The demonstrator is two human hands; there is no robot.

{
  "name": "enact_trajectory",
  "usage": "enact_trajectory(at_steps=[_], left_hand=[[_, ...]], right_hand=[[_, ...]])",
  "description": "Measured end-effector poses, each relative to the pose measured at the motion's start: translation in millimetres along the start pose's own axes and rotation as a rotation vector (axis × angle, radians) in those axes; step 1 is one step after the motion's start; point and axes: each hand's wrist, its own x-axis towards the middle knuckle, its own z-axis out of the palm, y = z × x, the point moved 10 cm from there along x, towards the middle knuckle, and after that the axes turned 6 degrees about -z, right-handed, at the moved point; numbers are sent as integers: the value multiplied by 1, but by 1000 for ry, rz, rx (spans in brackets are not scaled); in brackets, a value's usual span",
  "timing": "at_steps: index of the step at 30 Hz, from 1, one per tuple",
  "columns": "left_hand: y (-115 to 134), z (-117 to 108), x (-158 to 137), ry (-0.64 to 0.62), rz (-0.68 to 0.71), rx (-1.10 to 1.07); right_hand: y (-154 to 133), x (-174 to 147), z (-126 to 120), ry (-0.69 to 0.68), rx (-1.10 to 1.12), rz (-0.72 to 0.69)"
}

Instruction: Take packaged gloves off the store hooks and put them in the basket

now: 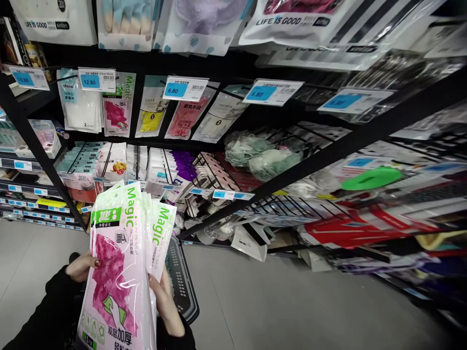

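Several flat packets of Magic cleaning cloths (pixel 113 287) are held up in front of me, fanned a little at the top. The front one is pink and white with green lettering. My left hand (pixel 80 266) grips their left edge, its thumb on the front packet and its other fingers hidden behind. My right hand (pixel 164 296) is closed on the right side of the stack, thumb against a second Magic packet (pixel 162 238) that sticks out to the right. A dark shopping basket (pixel 188 282) shows behind my right hand, partly covered.
A black shelf rack ahead carries hanging packets, including a pink Magic packet (pixel 117 114), yellow gloves (pixel 150 119) and pink gloves (pixel 187 116). Price tags (pixel 186 89) line its rails. Mesh bath puffs (pixel 273 160) hang at centre right. Grey floor tiles (pixel 262 301) lie below.
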Motion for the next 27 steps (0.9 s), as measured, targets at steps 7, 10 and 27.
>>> enact_trajectory(at_steps=[7, 10, 27], left_hand=[[-1, -5, 2, 61, 29, -45], [-5, -5, 5, 46, 20, -58], [-8, 3, 12, 99, -9, -79]], right_hand=[[-2, -6, -3, 37, 20, 7], [-2, -8, -6, 26, 8, 33], [-146, 14, 58, -84, -1100, -187]])
